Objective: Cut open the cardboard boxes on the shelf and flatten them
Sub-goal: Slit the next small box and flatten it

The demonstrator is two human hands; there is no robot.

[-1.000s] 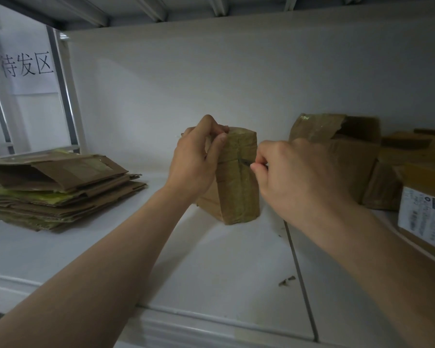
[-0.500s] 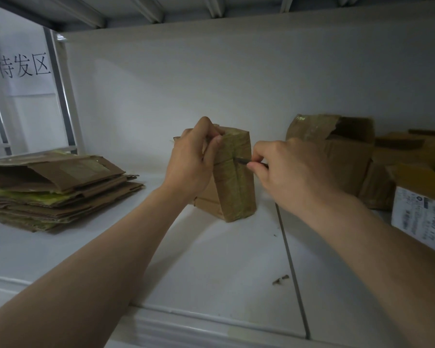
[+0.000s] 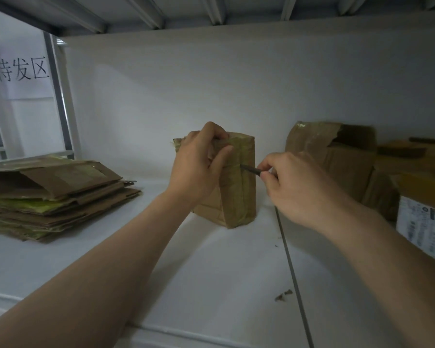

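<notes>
Gripping the upper left edge of the small taped box (image 3: 239, 197) with your left hand (image 3: 199, 169), fingers curled over its top, you hold it upright on the white shelf (image 3: 211, 272). Your right hand (image 3: 301, 187), just right of the box, pinches a thin dark blade (image 3: 249, 169) whose tip touches the box's taped front. A stack of flattened cardboard (image 3: 53, 194) lies well left of the box, with opened boxes (image 3: 337, 156) to its right

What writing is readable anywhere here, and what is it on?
"待发区": on the paper sign at the left, beyond the shelf post.
Label on the box at the right: print too blurred to read.
White mark on the torn box: too small to read.
</notes>
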